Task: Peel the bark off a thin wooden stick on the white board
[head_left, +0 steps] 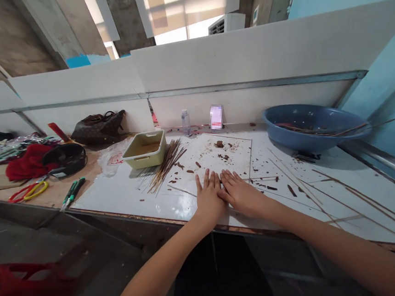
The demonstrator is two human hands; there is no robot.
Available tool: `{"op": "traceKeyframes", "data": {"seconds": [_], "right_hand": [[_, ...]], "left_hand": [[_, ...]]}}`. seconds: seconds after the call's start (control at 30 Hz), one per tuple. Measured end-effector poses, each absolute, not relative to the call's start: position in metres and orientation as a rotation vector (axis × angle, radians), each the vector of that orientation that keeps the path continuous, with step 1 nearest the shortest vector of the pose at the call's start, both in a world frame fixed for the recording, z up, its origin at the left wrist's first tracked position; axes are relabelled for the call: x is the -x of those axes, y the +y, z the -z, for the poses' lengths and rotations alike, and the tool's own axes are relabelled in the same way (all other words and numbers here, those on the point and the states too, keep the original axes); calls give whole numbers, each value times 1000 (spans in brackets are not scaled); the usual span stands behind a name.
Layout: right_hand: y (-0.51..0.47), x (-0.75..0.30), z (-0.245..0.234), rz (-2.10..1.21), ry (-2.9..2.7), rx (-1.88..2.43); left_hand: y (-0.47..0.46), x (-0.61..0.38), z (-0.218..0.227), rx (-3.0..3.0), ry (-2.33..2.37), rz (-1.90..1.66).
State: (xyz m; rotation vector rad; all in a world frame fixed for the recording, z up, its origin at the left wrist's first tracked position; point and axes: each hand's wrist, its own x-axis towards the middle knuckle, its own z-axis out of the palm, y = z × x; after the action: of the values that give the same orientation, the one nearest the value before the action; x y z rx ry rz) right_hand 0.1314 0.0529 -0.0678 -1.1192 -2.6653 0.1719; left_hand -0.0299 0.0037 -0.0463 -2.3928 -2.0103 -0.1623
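Observation:
My left hand [211, 196] lies flat on the white board [186, 202] near the table's front edge, fingers stretched out and pointing away. Beside it, my right hand [243, 194] rests palm down with its fingers extended, its thumb side touching the left hand. Neither hand shows anything held; what lies under the palms is hidden. Brown crumbs and a dark brown clump [219, 144] are scattered on the board just beyond the fingertips. A bundle of thin brown sticks [168, 164] lies to the left of my hands.
Beyond the sticks stands a green-yellow plastic tub [144, 161]. A blue basin [298, 134] with sticks in it is at the back right. Long thin sticks [348, 200] spread over the right side. Further back are a bottle [186, 123] and a phone [216, 117]; scissors [29, 192] and cutters [73, 192] lie left.

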Motion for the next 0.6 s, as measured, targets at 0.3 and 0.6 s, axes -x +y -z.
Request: {"op": "traceKeyframes", "data": {"seconds": [0.3, 0.6], "right_hand": [[43, -138, 76, -151, -2661, 1126], [31, -144, 82, -164, -2631, 1089]], "left_hand": [[-12, 35, 48, 2388, -1982, 172], [-25, 40, 48, 2370, -1957, 222]]}}
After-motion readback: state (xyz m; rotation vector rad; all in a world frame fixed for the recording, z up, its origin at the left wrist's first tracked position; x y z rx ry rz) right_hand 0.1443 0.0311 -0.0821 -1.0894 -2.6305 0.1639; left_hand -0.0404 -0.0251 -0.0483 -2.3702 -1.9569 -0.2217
